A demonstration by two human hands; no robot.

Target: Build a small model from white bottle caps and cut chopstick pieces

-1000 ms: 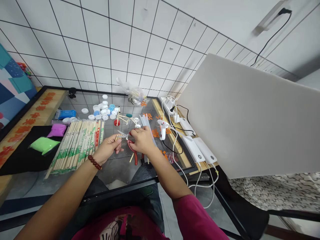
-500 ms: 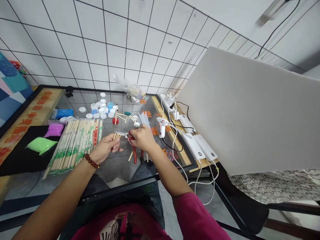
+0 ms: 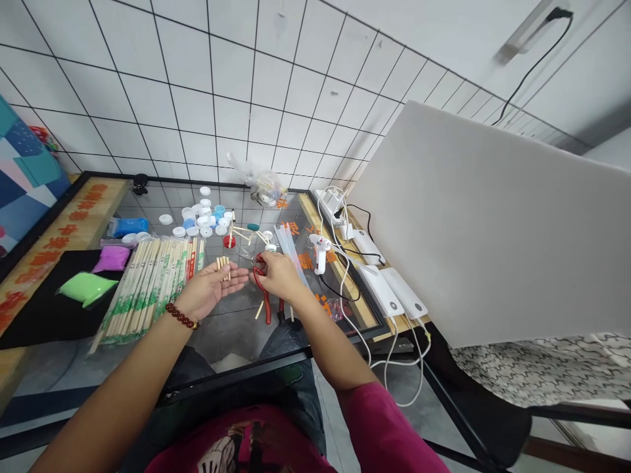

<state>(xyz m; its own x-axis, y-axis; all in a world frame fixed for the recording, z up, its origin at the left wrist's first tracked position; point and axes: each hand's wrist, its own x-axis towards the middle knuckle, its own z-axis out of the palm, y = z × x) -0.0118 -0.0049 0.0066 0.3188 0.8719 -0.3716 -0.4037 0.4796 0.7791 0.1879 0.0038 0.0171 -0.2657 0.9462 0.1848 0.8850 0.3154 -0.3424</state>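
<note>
Several short pieces of wooden chopstick (image 3: 223,267) lie side by side in my left hand (image 3: 207,292), pinned under the thumb while the fingers stretch out to the right. My right hand (image 3: 282,277) grips red-handled scissors (image 3: 258,270), whose blades point toward the left hand and look blurred. The blades are apart from the sticks. Below the right hand, a red-handled tool (image 3: 267,307) rests on the glass table, its head hidden. A loose stick piece (image 3: 259,309) lies beside it. Just beyond the hands stands a small stick frame (image 3: 241,231) with bottle-cap wheels.
Packaged chopsticks (image 3: 152,289) lie at the left, near green clay (image 3: 87,288) and purple clay (image 3: 111,257). White and blue bottle caps (image 3: 203,221) are heaped behind. Right of the hands are glue sticks (image 3: 290,249), a glue gun (image 3: 320,253), cables and white power banks (image 3: 382,289).
The scissors have moved off the sticks, and their blades now sit a little to the right. My left hand has turned palm up with its fingers extended.
</note>
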